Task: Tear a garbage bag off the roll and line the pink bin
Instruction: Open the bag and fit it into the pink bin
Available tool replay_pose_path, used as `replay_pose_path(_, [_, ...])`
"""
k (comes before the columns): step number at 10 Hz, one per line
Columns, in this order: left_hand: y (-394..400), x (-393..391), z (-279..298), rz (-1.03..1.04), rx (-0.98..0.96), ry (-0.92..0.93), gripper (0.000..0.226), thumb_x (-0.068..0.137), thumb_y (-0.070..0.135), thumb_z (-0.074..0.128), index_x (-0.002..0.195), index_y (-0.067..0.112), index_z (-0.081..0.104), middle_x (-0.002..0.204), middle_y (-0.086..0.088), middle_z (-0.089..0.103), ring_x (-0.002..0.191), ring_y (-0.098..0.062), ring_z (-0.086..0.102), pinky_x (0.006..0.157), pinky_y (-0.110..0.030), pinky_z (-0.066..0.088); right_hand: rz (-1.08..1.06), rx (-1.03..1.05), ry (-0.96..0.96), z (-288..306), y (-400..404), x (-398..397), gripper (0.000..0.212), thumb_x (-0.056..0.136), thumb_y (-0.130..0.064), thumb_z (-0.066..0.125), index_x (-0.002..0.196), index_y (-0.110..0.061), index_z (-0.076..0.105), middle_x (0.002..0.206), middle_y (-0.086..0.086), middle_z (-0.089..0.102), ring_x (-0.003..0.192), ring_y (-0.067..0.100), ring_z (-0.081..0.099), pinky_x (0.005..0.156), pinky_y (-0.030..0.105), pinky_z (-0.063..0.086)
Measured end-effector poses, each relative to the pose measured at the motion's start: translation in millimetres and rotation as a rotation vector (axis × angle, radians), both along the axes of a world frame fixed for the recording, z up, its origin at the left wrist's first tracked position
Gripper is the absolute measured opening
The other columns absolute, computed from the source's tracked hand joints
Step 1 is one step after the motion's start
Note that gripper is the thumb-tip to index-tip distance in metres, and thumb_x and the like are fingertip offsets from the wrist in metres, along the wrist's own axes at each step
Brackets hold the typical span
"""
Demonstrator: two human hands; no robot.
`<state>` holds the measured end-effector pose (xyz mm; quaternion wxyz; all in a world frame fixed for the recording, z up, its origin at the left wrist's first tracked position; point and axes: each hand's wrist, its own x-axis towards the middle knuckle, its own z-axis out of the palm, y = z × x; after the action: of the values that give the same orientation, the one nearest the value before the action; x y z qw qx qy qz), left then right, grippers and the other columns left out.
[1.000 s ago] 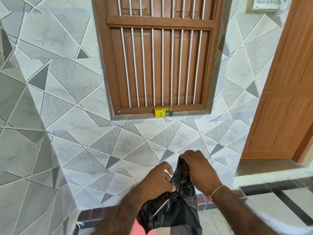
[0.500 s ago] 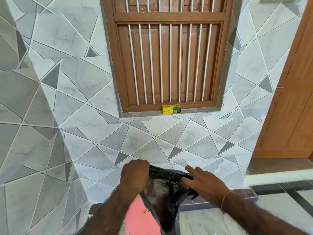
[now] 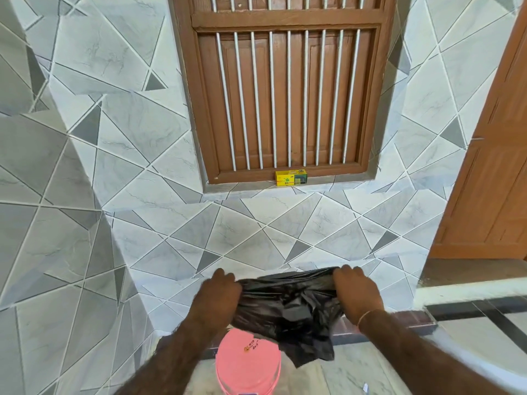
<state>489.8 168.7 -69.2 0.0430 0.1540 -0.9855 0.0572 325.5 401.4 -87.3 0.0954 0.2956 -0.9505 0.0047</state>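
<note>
A black garbage bag (image 3: 288,307) hangs stretched between my two hands at the bottom middle of the head view. My left hand (image 3: 218,295) grips the bag's top edge on the left, and my right hand (image 3: 356,292) grips it on the right, so the mouth is pulled wide. The bag's lower part hangs crumpled above and slightly right of the pink bin (image 3: 247,366), which stands on the floor below my left forearm. The bin's bottom is cut off by the frame.
A yellow and green box (image 3: 291,177) sits on the sill of a brown barred window (image 3: 281,89). Grey tiled walls close in ahead and on the left. A wooden door (image 3: 493,181) stands at the right, with a raised step (image 3: 470,292) below it.
My hands have moved apart, pulling the bunched bag open and wide. The view has tilted down, and more of the pink bin shows under the bag.
</note>
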Motion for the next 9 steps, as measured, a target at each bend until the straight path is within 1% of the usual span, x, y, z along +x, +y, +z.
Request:
replay_pose_path(1, [-3.6, 0.9, 3.9, 0.274, 0.072, 0.150, 0.023, 0.091, 0.020, 0.054, 0.112, 0.015, 0.063, 0.113, -0.005, 0.066, 0.109, -0.024, 0.058, 0.091, -0.036, 0.049, 0.133, 0.159, 0.054, -18.8, 0.1, 1.9, 0.031, 0.052, -0.010, 0.084, 0.077, -0.015, 0.065, 0.077, 0.009, 0.061, 0.066, 0.031, 0.060, 0.040, 0.038, 0.048])
replay_pose_path(2, [-8.6, -3.9, -1.0, 0.545, 0.645, 0.625, 0.022, 0.089, 0.015, 0.055, 0.103, 0.006, 0.069, 0.105, -0.013, 0.072, 0.096, -0.032, 0.066, 0.090, -0.037, 0.051, 0.177, 0.205, 0.021, -20.5, -3.5, -2.2, 0.028, 0.040, -0.012, 0.089, 0.055, -0.013, 0.066, 0.065, 0.007, 0.060, 0.058, 0.029, 0.059, 0.035, 0.035, 0.046])
replay_pose_path(3, [-17.3, -9.2, -10.0, 0.494, 0.807, 0.728, 0.024, 0.083, 0.013, 0.062, 0.106, 0.010, 0.068, 0.105, -0.010, 0.071, 0.095, -0.031, 0.068, 0.090, -0.038, 0.054, 0.131, 0.237, -0.065, 2.9, -5.0, -1.2, 0.013, 0.075, -0.016, 0.070, 0.086, -0.010, 0.071, 0.092, 0.010, 0.067, 0.089, 0.032, 0.064, 0.067, 0.042, 0.056])
replay_pose_path(4, [-29.9, -5.0, -8.4, 0.160, 0.287, 0.127, 0.029, 0.085, 0.026, 0.060, 0.113, 0.018, 0.062, 0.113, -0.005, 0.065, 0.101, -0.027, 0.067, 0.088, -0.036, 0.055, -0.081, -0.075, -0.217, 22.3, 0.5, -32.5, 0.030, 0.088, -0.026, 0.049, 0.108, -0.008, 0.064, 0.113, 0.017, 0.067, 0.106, 0.035, 0.063, 0.086, 0.037, 0.052])
replay_pose_path(5, [-37.2, -2.2, 23.8, 0.098, 0.077, -0.274, 0.030, 0.089, 0.022, 0.053, 0.116, 0.010, 0.059, 0.121, -0.013, 0.064, 0.112, -0.031, 0.063, 0.089, -0.037, 0.051, -0.048, -0.010, -0.213, 45.0, 4.5, -53.7, 0.033, 0.082, -0.021, 0.053, 0.113, -0.012, 0.059, 0.118, 0.017, 0.065, 0.110, 0.036, 0.062, 0.089, 0.036, 0.051])
replay_pose_path(6, [-61.7, -29.2, 53.8, 0.268, 0.056, -0.008, 0.025, 0.092, 0.020, 0.046, 0.110, 0.010, 0.060, 0.113, -0.014, 0.066, 0.105, -0.032, 0.066, 0.083, -0.039, 0.053, -0.021, 0.040, -0.104, 92.1, -1.2, -53.8, 0.034, 0.086, -0.015, 0.049, 0.120, -0.012, 0.052, 0.118, 0.020, 0.060, 0.110, 0.040, 0.061, 0.090, 0.042, 0.051])
replay_pose_path(7, [-184.3, -81.6, 10.0, 0.448, 0.031, 0.325, 0.036, 0.080, 0.051, 0.023, 0.085, 0.031, 0.052, 0.100, -0.006, 0.073, 0.076, -0.024, 0.064, 0.074, -0.046, 0.056, -0.002, -0.344, 0.234, 163.7, -11.4, -55.7, 0.034, 0.088, -0.005, 0.043, 0.121, -0.008, 0.050, 0.112, 0.023, 0.059, 0.100, 0.045, 0.062, 0.084, 0.049, 0.052])
replay_pose_path(8, [-142.4, -52.9, 55.4, 0.409, 0.139, 0.708, 0.026, 0.082, 0.039, 0.038, 0.102, 0.028, 0.052, 0.117, 0.012, 0.061, 0.087, -0.012, 0.056, 0.084, -0.036, 0.051, 0.080, -0.793, 0.571, 184.8, -19.8, -44.1, 0.024, 0.083, -0.001, 0.051, 0.106, -0.002, 0.058, 0.108, 0.024, 0.060, 0.091, 0.043, 0.058, 0.071, 0.045, 0.049])
replay_pose_path(9, [-45.6, -12.5, 47.8, 0.269, 0.166, 0.115, 0.035, 0.096, 0.012, 0.038, 0.129, 0.007, 0.047, 0.134, -0.010, 0.056, 0.118, -0.026, 0.056, 0.094, -0.039, 0.047, -0.041, -0.073, -0.260, 72.6, -11.3, -50.5, 0.034, 0.096, -0.027, 0.045, 0.115, -0.004, 0.060, 0.122, 0.022, 0.061, 0.110, 0.035, 0.059, 0.088, 0.040, 0.047])
